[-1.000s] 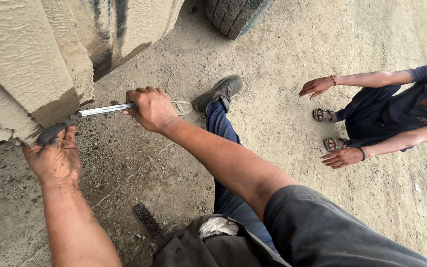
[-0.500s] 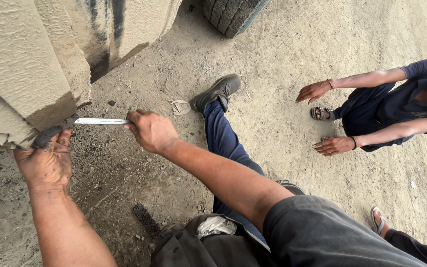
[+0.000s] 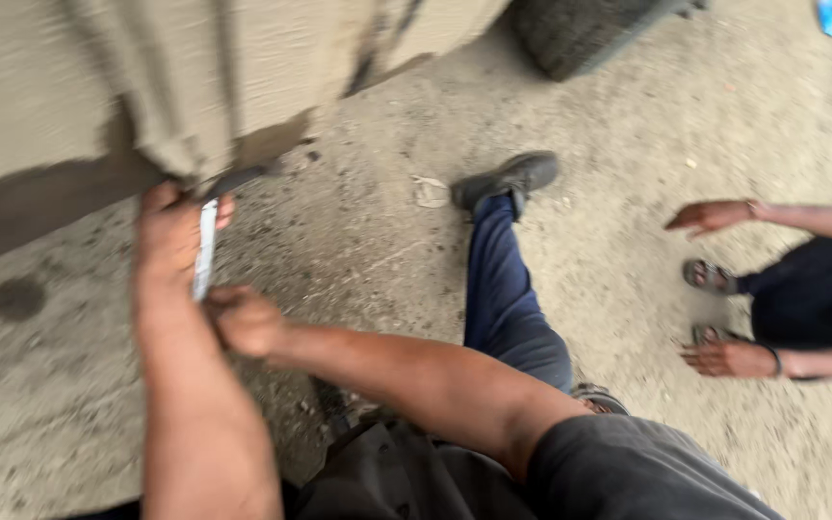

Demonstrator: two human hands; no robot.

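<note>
Metal tool (image 3: 205, 248), a slim silvery bar, stands nearly upright just under the lower edge of a mud-caked panel (image 3: 195, 106), its top end hidden where a dark fitting (image 3: 238, 178) juts from that edge. Left hand (image 3: 168, 241) lies against the tool's upper part with fingers wrapped round it; right hand (image 3: 246, 321) is clenched on the lower end, just beside the left forearm. The picture is blurred, so finer detail of the grip cannot be told. Below lies dusty ground (image 3: 628, 125), with the person's own leg in blue trousers (image 3: 503, 289) and dark shoe (image 3: 509, 179) stretched out. A tyre (image 3: 580, 29) stands at the top. Another person's two hands (image 3: 715, 217) rest on the ground to the right, well apart from the tool.
</note>
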